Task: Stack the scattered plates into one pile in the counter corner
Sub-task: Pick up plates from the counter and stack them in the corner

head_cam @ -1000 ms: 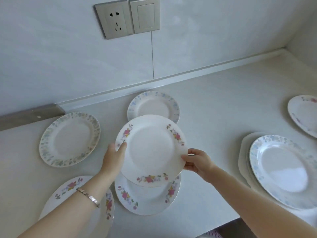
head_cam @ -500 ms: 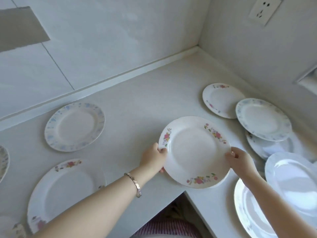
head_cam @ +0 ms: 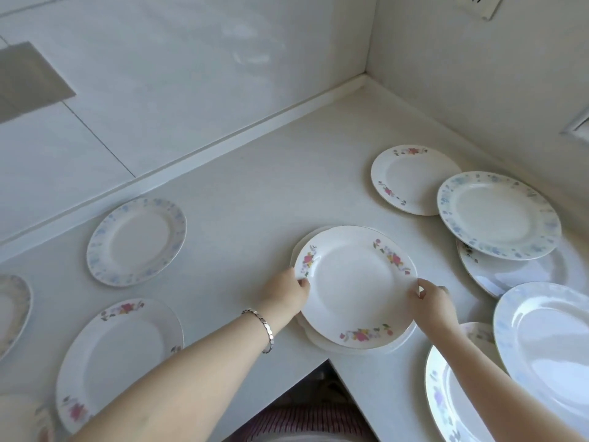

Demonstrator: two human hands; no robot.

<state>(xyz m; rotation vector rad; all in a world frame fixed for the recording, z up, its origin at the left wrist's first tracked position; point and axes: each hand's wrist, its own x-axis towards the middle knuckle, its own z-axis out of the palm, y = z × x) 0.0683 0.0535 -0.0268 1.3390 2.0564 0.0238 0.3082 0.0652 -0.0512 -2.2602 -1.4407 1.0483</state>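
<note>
Pink-floral plate (head_cam: 355,287) flat atop another plate (head_cam: 322,342), w/ other plates (head_cam: 136,242) scattered round.

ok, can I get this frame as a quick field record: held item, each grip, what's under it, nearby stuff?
held: white round glazed plate with pink flower rim
left grip: holds its left rim
right grip: pinches its right rim
under: plain white plate, offset; contact unclear
nearby right: blue-flowered round plate, overlapping a white gilt-edged plate
surface: white counter
</note>
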